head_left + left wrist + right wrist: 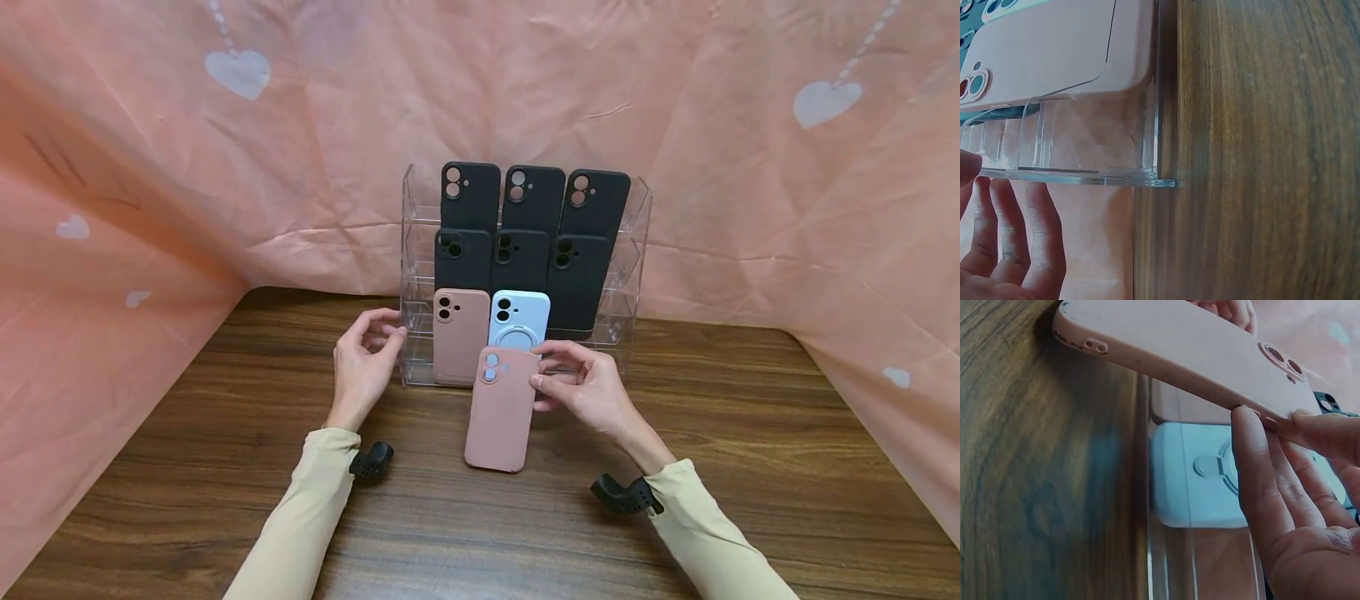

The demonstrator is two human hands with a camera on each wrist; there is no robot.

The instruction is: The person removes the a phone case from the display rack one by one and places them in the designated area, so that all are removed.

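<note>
My right hand (592, 392) pinches a pink phone case (501, 412) by its right side edge, between thumb and fingers. The case is held in front of a clear acrylic rack (405, 275), overlapping the view of a light blue case with a ring (517, 317). In the right wrist view, its lower corner (1066, 325) has dark scuffs. Another pink case (461, 333) stands in the bottom tier, left of the blue one. My left hand (363, 362) touches the rack's left side panel, fingertips (1038, 190) against its outer face and the thumb by its front edge.
Black phone cases (471, 196) fill the rack's upper tiers, with one (577, 275) on the right of the middle tier. The rack stands on a wooden table (420, 542). Pink cloth (525, 75) with pale hearts hangs behind and beside it.
</note>
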